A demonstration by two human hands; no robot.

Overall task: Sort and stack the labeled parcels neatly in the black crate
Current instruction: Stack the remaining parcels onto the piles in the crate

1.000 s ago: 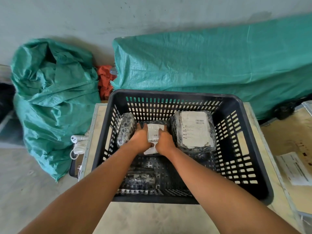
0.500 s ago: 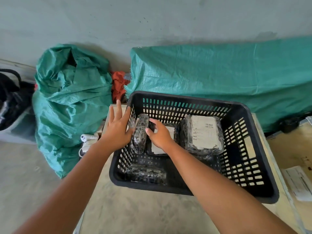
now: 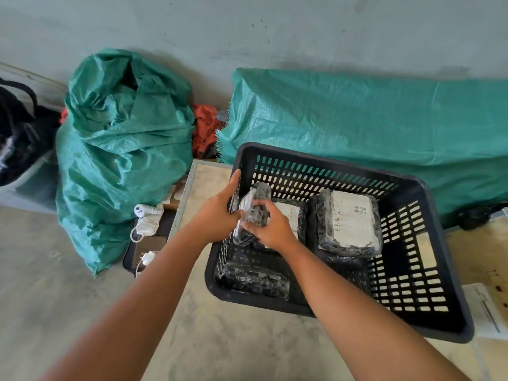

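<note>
While both hands (image 3: pixel 220 215) grip, parcel (image 3: pixel 254 213) upright, lengthwise

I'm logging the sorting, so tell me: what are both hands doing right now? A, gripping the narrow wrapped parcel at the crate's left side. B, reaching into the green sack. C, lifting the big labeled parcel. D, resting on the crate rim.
A: the left hand and right hand both clasp the narrow wrapped parcel inside the black crate, by its left wall.

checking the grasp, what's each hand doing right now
Left hand: closed on the narrow wrapped parcel at the crate's left side.
Right hand: closed on the same parcel.
</note>
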